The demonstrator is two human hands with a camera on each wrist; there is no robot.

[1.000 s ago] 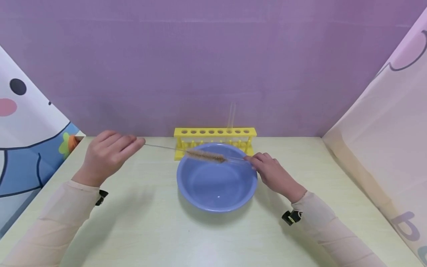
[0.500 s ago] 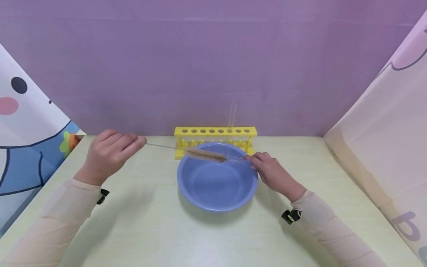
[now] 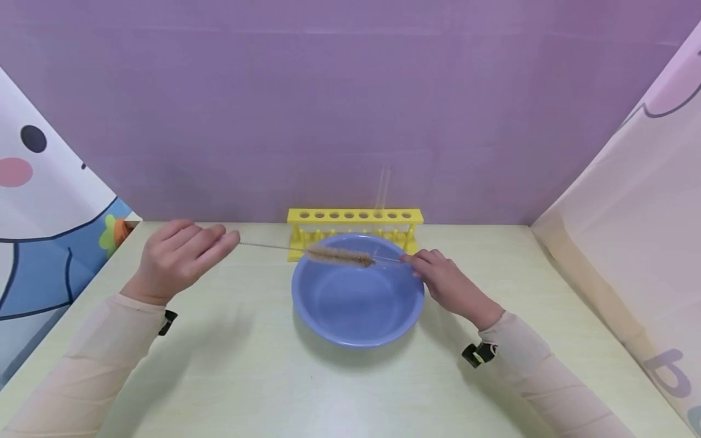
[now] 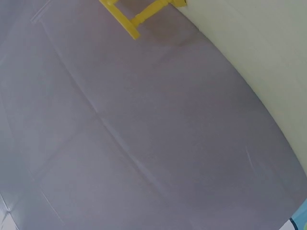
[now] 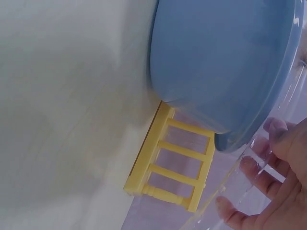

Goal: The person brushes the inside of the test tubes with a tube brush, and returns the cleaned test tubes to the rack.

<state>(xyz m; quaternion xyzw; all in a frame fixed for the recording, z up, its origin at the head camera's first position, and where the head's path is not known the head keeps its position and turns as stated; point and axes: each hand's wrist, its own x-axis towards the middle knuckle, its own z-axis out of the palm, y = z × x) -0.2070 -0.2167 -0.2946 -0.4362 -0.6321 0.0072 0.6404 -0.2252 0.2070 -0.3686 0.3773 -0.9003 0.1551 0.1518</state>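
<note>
My left hand (image 3: 177, 258) pinches the thin twisted-wire handle of a test tube brush (image 3: 339, 257). Its tan bristles lie level over the back of a blue basin (image 3: 358, 310). At the basin's right rim my right hand (image 3: 451, 286) holds a clear glass test tube (image 5: 261, 165), its fingers round the glass in the right wrist view. The brush's dark tip points at the tube; how far it sits inside cannot be told. The left wrist view shows neither the left hand nor the brush.
Behind the basin stands a yellow test tube rack (image 3: 356, 216), partly hidden by it. Another clear tube (image 3: 382, 188) stands upright in the rack. A purple backdrop (image 3: 350, 109) rises at the table's back edge, with printed cloth at both sides.
My left hand has dipped slightly, and the wire handle lies more level. The brush has shifted a touch to the right. My right hand stays almost still.
</note>
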